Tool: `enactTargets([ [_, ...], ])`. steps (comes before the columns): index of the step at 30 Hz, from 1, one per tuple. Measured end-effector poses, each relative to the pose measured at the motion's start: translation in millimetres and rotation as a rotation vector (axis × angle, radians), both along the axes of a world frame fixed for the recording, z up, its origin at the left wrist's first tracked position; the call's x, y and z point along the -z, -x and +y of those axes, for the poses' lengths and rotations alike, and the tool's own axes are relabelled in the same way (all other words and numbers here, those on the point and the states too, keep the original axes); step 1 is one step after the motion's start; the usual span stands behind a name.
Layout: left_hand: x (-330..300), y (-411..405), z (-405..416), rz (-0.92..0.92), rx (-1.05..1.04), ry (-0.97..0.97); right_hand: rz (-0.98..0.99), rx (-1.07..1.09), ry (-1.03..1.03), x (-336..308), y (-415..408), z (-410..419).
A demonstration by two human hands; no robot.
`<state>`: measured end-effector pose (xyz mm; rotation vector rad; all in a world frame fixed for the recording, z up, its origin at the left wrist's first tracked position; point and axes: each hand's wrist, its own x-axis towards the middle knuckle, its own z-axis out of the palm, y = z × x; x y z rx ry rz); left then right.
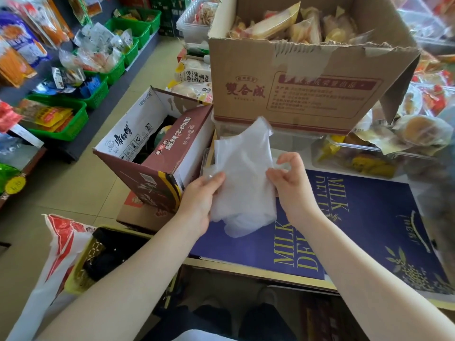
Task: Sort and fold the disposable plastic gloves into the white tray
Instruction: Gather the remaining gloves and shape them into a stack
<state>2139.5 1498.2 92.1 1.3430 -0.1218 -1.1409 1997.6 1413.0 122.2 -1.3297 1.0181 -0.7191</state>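
A bundle of translucent plastic gloves [242, 178] is held above the counter's [369, 217] left edge. Its left side is grasped by the left hand [200, 200]; its right edge is pinched by the right hand [291, 183].

The gloves [242, 183] between both hands are looking like thin, cloudy plastic. The box [305, 87] beyond them is showing rough, torn brown cardboard.

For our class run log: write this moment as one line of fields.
left hand: holding gloves | right hand: pinching gloves' edge | gloves: above blue box | tray: not identifiable
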Motion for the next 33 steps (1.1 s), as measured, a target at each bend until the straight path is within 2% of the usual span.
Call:
enactTargets([
  [2, -4, 1, -2, 0.009, -0.010, 0.023, 0.027, -0.070, 0.079, 1, 4, -1],
  [5, -9, 0, -3, 0.090, 0.011, 0.078, 0.034, -0.113, 0.078, 2, 8, -5],
  [9, -11, -1, -1, 0.146, 0.112, 0.112, 0.155, -0.142, 0.178, -1, 19, -16],
  [12, -4, 3, -1, 0.027, 0.147, 0.133, 0.246, -0.165, 0.211, -1, 28, -24],
  [17, 4, 15, -14, -0.445, 0.156, 0.069, 0.534, -0.193, 0.377, 7, 39, -44],
  [21, 4, 23, -28, -0.586, 0.107, 0.079, 0.462, -0.268, 0.438, 10, 48, -68],
  [24, 15, 22, -40, -0.744, 0.137, -0.096, 0.382, -0.378, 0.338, 11, 51, -82],
  [25, 15, 22, -44, -0.782, 0.145, -0.086, 0.374, -0.395, 0.329, 13, 50, -87],
  [27, 12, 20, -58, -0.810, 0.207, 0.015, 0.378, -0.412, 0.346, 17, 47, -100],
  [29, 10, 19, -75, -0.730, 0.347, 0.074, 0.397, -0.441, 0.382, 20, 39, -114],
  [31, 12, 19, -92, -0.630, 0.501, 0.032, 0.411, -0.465, 0.411, 23, 30, -126],
  [33, 19, 20, -103, -0.654, 0.597, -0.070, 0.396, -0.460, 0.407, 28, 22, -136],
])
